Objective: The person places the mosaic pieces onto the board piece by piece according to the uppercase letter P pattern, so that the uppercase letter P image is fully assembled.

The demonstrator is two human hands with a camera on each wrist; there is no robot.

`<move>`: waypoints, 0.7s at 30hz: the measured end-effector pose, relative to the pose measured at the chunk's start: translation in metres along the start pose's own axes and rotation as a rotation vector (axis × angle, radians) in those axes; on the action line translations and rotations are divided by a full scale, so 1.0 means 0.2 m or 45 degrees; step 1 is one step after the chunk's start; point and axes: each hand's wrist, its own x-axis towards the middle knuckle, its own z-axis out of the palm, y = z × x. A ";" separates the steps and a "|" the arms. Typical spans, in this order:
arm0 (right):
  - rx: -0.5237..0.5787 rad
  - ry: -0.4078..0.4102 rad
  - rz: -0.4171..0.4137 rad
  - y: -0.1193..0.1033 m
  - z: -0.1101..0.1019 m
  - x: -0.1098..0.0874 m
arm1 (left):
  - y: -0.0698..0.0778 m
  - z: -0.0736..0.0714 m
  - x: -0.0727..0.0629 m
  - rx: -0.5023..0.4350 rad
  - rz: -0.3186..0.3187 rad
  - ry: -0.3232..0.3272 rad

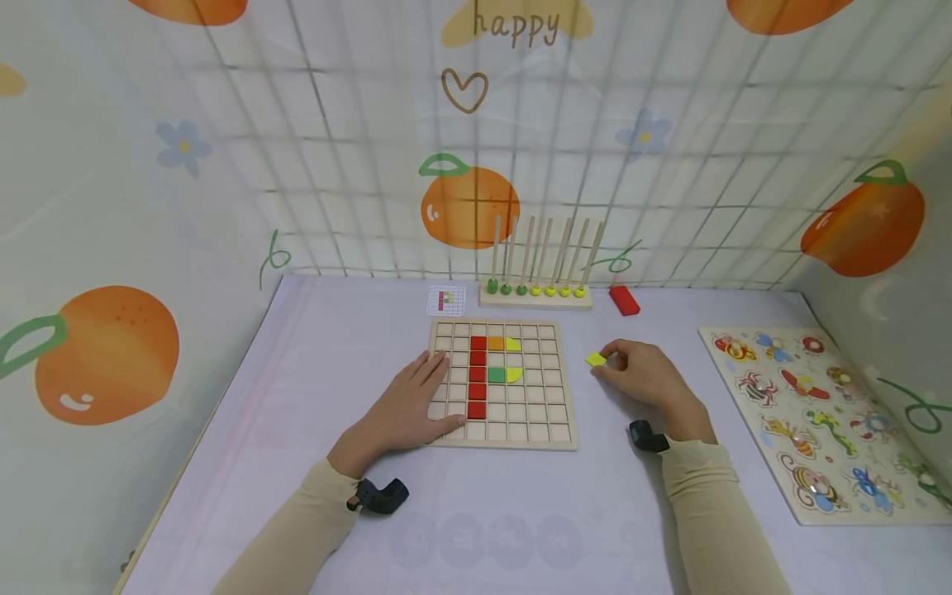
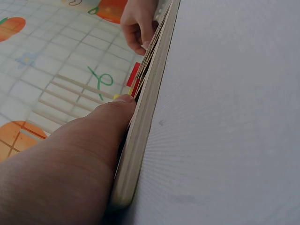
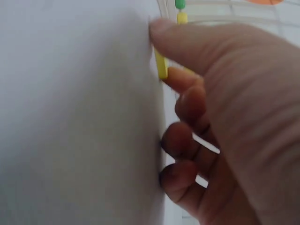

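Note:
A wooden grid board (image 1: 550,413) lies on the table. My left hand (image 1: 397,409) rests on its left side with fingers spread; in the left wrist view the thumb (image 2: 105,117) lies along the board's edge. A column of red square tiles (image 1: 477,374) sits in the grid. To its right are an orange tile (image 1: 495,343), a green tile (image 1: 497,375) and two yellow tiles with a rounded corner, the upper one (image 1: 512,345) beside the orange. Right of the board, my right hand (image 1: 647,376) pinches a yellow tile (image 1: 595,359) between thumb and index finger, low over the table.
Behind the board lie a small pattern card (image 1: 446,301) and a bead counting rack (image 1: 535,300) with upright pegs. A red block (image 1: 624,301) lies right of the rack. An insect puzzle board (image 1: 825,430) occupies the right side of the table. Printed curtains hang behind.

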 end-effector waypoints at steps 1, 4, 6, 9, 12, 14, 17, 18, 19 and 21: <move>-0.007 0.005 0.006 -0.01 0.00 0.00 | 0.00 0.00 0.00 0.000 0.002 0.002; -0.019 0.016 0.016 -0.03 0.00 0.00 | 0.00 0.00 0.00 0.003 0.007 0.009; -0.025 0.018 0.022 -0.04 0.00 0.00 | 0.00 0.00 0.00 0.000 0.013 0.016; -0.033 0.021 0.020 -0.05 0.00 0.00 | 0.00 0.00 0.00 -0.012 0.020 0.023; -0.038 0.021 0.011 -0.05 -0.01 0.00 | 0.00 0.00 0.00 -0.018 0.016 0.023; -0.041 0.021 0.003 -0.05 -0.01 0.00 | 0.00 0.00 0.00 -0.020 0.016 0.023; -0.033 0.026 -0.009 -0.05 -0.01 0.00 | 0.00 0.00 0.00 -0.019 0.017 0.027; -0.030 0.027 -0.010 -0.05 -0.02 0.00 | -0.01 0.01 0.00 -0.017 0.017 0.027; -0.026 0.028 -0.013 -0.05 -0.02 0.00 | -0.01 0.01 0.00 -0.018 0.018 0.026; -0.016 0.027 -0.015 -0.06 -0.01 0.01 | -0.01 0.01 0.00 -0.019 0.013 0.020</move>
